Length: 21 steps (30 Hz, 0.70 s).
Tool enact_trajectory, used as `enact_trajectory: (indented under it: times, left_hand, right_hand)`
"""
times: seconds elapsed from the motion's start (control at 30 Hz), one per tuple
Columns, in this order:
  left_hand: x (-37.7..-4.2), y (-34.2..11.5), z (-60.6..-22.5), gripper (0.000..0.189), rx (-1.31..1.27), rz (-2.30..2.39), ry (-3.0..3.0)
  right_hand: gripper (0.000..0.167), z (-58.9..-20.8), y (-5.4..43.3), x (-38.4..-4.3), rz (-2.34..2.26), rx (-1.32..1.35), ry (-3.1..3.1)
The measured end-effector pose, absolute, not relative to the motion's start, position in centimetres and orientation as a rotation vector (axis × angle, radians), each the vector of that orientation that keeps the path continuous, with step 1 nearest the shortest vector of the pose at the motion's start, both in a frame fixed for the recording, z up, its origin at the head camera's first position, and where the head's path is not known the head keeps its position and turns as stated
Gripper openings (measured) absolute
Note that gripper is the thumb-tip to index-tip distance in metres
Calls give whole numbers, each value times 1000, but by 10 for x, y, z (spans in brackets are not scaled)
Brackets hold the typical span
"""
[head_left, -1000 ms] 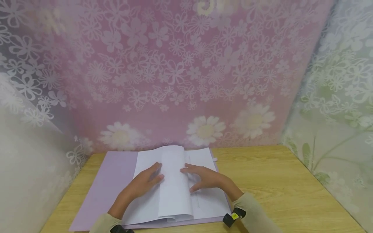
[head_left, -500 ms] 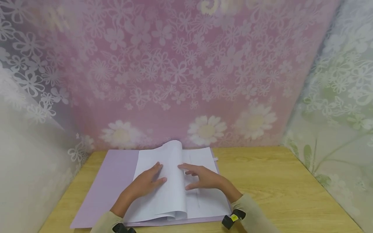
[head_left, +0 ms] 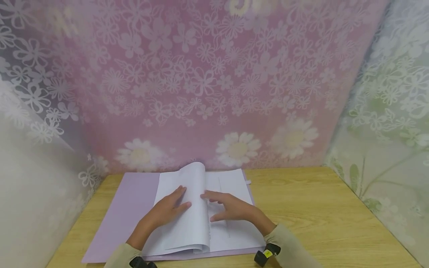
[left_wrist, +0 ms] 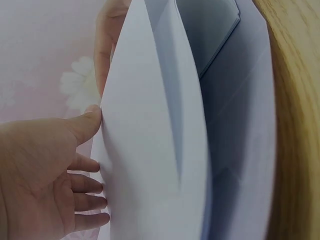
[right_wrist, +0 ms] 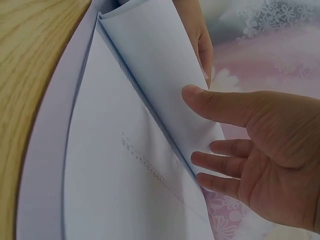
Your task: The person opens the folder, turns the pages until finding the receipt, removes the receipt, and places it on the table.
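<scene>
A lilac folder (head_left: pixel 129 203) lies spread on the table with white sheets of paper inside. One or more sheets (head_left: pixel 197 219) bow up in a curl between the hands, their loose edge rolled toward the left. My left hand (head_left: pixel 164 211) lies over the left-side paper, fingers extended and thumb apart; in the left wrist view its fingertips meet the paper's edge. My right hand (head_left: pixel 232 206) has its fingers stretched out, tips right at the curled sheet's fold. Under it, the right-hand page (head_left: pixel 239 232) bears faint print, also visible on the page (right_wrist: pixel 135 175) in the right wrist view.
The wooden table (head_left: pixel 321 216) extends to the right of the folder. A pink flowered backdrop (head_left: pixel 214 93) rises behind it, with pale side panels at left and right. A small white tab (head_left: pixel 248 182) sticks out at the folder's right edge.
The curled sheet has shifted left, uncovering more of the right-hand page. My right hand has moved slightly left with it; my left hand has barely moved.
</scene>
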<state>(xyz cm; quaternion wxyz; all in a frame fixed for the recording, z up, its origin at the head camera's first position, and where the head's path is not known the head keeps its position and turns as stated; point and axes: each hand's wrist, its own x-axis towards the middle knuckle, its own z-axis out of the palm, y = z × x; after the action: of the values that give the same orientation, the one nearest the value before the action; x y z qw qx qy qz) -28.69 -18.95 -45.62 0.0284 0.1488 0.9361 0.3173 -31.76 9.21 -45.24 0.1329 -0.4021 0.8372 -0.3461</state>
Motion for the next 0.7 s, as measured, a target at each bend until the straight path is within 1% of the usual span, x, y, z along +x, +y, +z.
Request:
enact_trajectory:
  times: [0.23,0.33,0.7]
  left_hand:
    - [-287,-189,-458,75,489,961,2910]
    - [-287,-188,-460,79,536,919,2925]
    - [-286,-189,-460,96,669,819,2904]
  right_hand:
    - [71,-452,87,-311,-894,-1202,2510]
    - [70,-453,85,-309,-844,-1213,2537]
    - [79,-456,80,-307,-739,-1243,2513]
